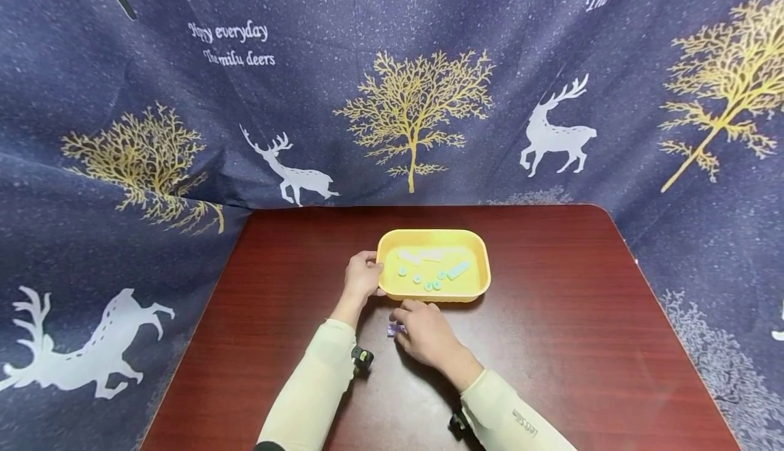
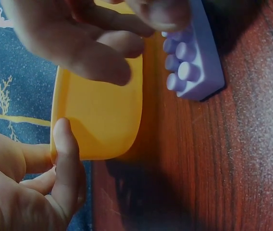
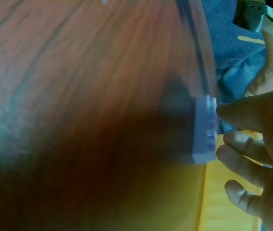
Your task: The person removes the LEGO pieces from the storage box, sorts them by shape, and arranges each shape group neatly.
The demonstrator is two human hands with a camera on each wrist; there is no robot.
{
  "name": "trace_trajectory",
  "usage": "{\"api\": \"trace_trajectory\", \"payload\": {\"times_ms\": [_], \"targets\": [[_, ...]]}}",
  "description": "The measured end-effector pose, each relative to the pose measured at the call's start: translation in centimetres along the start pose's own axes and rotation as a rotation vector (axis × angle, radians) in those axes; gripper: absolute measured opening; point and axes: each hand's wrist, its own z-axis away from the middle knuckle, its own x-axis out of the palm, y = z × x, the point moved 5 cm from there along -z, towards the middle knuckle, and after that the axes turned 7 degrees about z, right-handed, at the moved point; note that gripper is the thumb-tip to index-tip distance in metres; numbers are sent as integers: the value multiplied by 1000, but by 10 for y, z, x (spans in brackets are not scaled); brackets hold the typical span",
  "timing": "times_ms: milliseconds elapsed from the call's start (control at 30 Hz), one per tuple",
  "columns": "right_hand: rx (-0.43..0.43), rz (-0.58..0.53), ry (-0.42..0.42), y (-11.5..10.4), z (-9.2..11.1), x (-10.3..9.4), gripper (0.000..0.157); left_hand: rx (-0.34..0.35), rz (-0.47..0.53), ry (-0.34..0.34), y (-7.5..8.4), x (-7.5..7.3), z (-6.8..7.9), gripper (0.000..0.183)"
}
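A person's left hand (image 1: 363, 277) grips a yellow plastic tray (image 1: 433, 297) at nine o'clock as the nearer right hand (image 1: 425, 334), fingers parted, hovers beside a purple studded brick (image 2: 206, 72) lying on the wooden table (image 1: 551, 342) at the tray's seven o'clock, long axis roughly three-to-nine.

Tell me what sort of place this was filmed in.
Probably a makeshift indoor filming corner: deer-print cloth hangs behind and beside a table, and wrist devices look like cameras.

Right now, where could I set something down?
The dark red wooden table is bare between the yellow plastic tray and right edge, and between the left hand and left edge. It's crowded inside the tray, with small pale green pieces, and at its near side, with the right hand over a purple studded block.
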Motion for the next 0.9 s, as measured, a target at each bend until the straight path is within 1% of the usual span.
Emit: {"api": "trace_trajectory", "payload": {"times_ms": [167, 233, 433, 567, 733, 900], "targets": [[-4, 7, 18, 0, -1, -9, 26, -13, -7, 2, -2, 0, -2, 36], [-4, 8, 35, 1, -2, -12, 26, -8, -9, 1, -2, 0, -2, 37], [-17, -46, 99, 6, -5, -25, 25, -2, 0, -3, -2, 0, -3, 35], [-23, -62, 113, 13, -8, -30, 23, 3, 3, -8, -3, 0, -3, 35], [-36, -50, 121, 25, -11, -34, 21, 3, 8, -7, -2, 0, -4, 37], [-36, -56, 154, 36, -14, -41, 21, -3, 23, -11, -1, 0, -3, 37]]}}
